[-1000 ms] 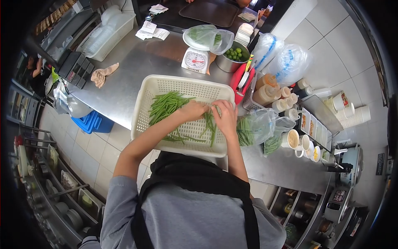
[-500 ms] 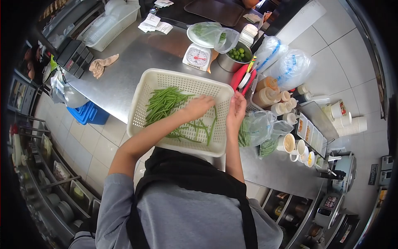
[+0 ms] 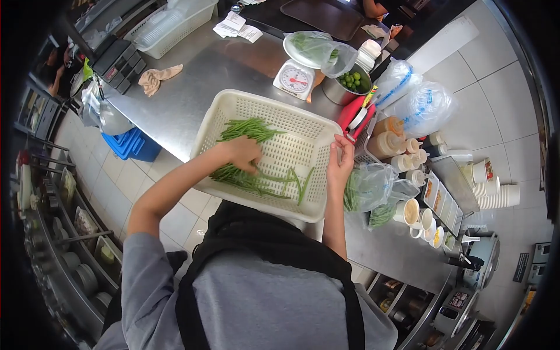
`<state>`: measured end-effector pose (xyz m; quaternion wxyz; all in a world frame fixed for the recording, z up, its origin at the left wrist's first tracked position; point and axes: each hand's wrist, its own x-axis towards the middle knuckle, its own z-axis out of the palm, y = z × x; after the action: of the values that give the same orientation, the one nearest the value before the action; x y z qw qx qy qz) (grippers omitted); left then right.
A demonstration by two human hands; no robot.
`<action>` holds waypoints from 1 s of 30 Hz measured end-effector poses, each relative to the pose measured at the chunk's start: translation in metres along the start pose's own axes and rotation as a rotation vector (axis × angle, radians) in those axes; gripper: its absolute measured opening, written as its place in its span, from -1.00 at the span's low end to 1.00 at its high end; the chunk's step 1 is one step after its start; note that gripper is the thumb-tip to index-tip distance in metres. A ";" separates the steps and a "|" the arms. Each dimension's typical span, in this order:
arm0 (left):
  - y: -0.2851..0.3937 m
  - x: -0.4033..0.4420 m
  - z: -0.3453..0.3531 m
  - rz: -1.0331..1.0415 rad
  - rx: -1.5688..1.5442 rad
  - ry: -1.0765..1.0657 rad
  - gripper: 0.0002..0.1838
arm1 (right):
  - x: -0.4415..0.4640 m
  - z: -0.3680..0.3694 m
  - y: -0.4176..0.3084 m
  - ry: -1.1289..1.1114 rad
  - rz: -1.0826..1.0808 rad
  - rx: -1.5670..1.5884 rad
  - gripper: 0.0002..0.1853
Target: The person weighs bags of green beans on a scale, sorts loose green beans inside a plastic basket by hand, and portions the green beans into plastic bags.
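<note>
A cream perforated plastic basket (image 3: 274,102) is in front of me, overhanging the near edge of the steel counter. Slim green beans (image 3: 248,129) are heaped in its left half, and a few loose ones (image 3: 300,185) lie towards the right. My left hand (image 3: 242,153) is inside the basket, its fingers curled down around some beans; the fingertips are partly hidden. At the right rim, my right hand (image 3: 340,163) grips the basket's edge between thumb and fingers.
Behind the basket stand a white dial scale (image 3: 293,80) with bagged greens and a metal pot of limes (image 3: 352,80). To the right are sauce bottles (image 3: 386,143), a plastic bag (image 3: 372,182) and cups (image 3: 407,211). A cloth (image 3: 157,79) lies at left.
My left hand has moved left across the basket, from the loose beans to the heap. My right hand stays on the rim. The whole view has shifted slightly.
</note>
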<state>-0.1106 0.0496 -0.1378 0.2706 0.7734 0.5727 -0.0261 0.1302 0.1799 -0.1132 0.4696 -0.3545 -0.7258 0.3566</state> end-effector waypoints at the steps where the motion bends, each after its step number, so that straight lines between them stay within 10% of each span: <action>1: 0.009 -0.013 -0.002 -0.005 0.036 0.004 -0.62 | 0.001 0.001 -0.001 -0.006 -0.002 -0.013 -0.79; 7: 0.040 -0.025 0.012 0.180 0.687 0.237 -0.50 | 0.001 0.002 -0.009 -0.042 -0.012 -0.062 -0.79; 16: 0.008 0.010 -0.040 -0.083 -0.285 0.363 -0.65 | 0.000 0.001 0.001 -0.009 -0.021 -0.006 -0.82; 24: -0.017 0.005 -0.019 -0.752 0.068 0.287 -0.34 | 0.000 0.003 0.006 0.002 -0.013 -0.007 -0.84; 30: -0.008 0.019 -0.024 -0.297 -0.764 0.173 -0.39 | 0.002 0.002 0.000 0.000 -0.023 -0.013 -0.85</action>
<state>-0.1181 0.0789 -0.1274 0.4823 0.5256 0.6672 0.2143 0.1279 0.1812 -0.1129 0.4713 -0.3488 -0.7322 0.3466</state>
